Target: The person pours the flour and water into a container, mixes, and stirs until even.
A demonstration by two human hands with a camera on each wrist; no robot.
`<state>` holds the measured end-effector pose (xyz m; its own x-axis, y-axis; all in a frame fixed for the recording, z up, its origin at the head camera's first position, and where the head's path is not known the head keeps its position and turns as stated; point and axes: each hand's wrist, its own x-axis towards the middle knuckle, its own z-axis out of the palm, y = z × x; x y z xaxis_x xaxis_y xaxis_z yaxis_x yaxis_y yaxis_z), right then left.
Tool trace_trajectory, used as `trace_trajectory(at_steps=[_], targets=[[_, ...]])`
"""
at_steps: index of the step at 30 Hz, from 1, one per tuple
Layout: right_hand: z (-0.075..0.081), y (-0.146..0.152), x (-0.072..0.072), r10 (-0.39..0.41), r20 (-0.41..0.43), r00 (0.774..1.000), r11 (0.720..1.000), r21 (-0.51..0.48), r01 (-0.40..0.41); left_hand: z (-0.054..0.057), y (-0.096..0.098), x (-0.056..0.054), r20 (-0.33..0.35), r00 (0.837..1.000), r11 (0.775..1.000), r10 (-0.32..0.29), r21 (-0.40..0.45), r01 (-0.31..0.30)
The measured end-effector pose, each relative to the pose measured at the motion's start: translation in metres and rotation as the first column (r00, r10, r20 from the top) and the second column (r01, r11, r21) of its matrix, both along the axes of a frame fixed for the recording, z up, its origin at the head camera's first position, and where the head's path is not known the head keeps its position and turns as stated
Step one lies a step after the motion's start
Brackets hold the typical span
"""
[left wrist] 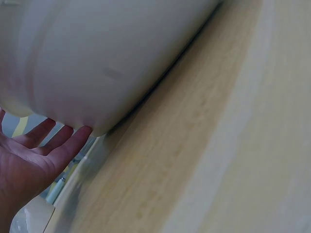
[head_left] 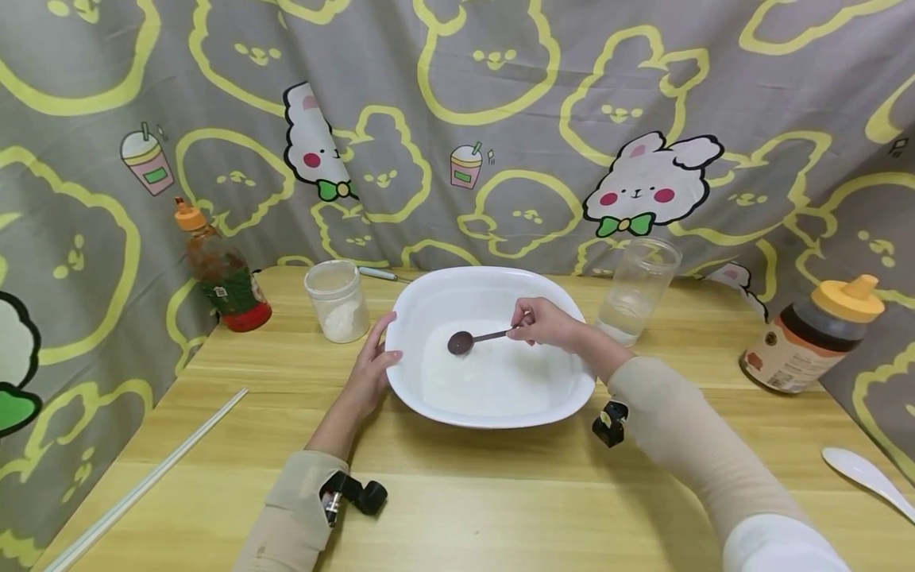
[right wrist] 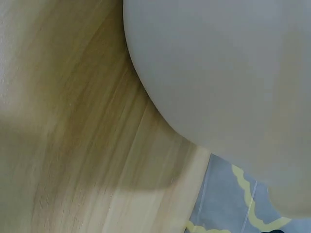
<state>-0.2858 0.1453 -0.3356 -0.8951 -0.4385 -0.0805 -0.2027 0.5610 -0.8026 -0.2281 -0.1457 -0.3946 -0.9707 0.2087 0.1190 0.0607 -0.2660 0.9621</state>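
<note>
A white basin (head_left: 493, 278) stands mid-table with a pale white layer in its bottom. My left hand (head_left: 370, 369) holds the basin's left rim, thumb over the edge. Seen from the left wrist, the fingers of that hand (left wrist: 41, 150) reach along the basin's outer wall (left wrist: 97, 63). My right hand (head_left: 546, 324) pinches the handle of a small dark brown spoon (head_left: 461, 342) over the inside of the basin. The spoon's bowl faces up, close above the white layer. In the right wrist view the basin's outside (right wrist: 209, 82) fills much of the picture; the hand is hidden there.
Behind the basin's left stands a jar of white powder (head_left: 341, 314), with a sauce bottle (head_left: 227, 278) farther left. A glass with clear liquid (head_left: 632, 294) and a yellow-capped bottle (head_left: 804, 338) are right. Chopsticks (head_left: 153, 477) and a white spoon (head_left: 865, 474) lie at the sides.
</note>
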Motion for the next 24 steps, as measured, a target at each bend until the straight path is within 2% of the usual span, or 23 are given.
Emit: trace_trajectory(at_steps=[3,7,8,11,14,19,24], targets=[[-0.002,0.0,-0.001,0.028,-0.072,0.997,0.999,0.038,-0.025,0.0,-0.001,0.0,-0.004,1.0,1.0,0.005,-0.002,-0.005],[-0.006,0.005,-0.005,0.029,-0.162,0.986,0.997,0.078,-0.017,-0.002,0.0,-0.001,-0.004,1.0,1.0,0.008,-0.001,-0.008],[-0.008,0.008,-0.007,0.042,-0.186,0.982,0.997,0.064,-0.031,-0.002,0.0,0.0,-0.006,1.0,1.0,0.007,-0.002,-0.007],[-0.006,0.015,-0.009,0.055,-0.197,0.979,0.995,0.096,-0.036,-0.002,0.001,0.0,-0.008,1.0,1.0,0.0,-0.006,0.0],[0.001,0.019,-0.007,0.09,-0.178,0.98,0.99,0.126,-0.068,-0.001,0.001,0.0,-0.009,1.0,1.0,0.007,-0.011,-0.007],[0.019,0.021,0.002,0.13,-0.076,0.989,0.971,0.212,-0.112,0.0,0.0,-0.001,-0.003,1.0,1.0,0.009,-0.01,-0.009],[0.028,0.026,0.009,0.181,0.048,0.982,0.964,0.19,-0.187,0.0,-0.001,-0.001,0.007,1.0,1.0,0.009,-0.015,-0.009]])
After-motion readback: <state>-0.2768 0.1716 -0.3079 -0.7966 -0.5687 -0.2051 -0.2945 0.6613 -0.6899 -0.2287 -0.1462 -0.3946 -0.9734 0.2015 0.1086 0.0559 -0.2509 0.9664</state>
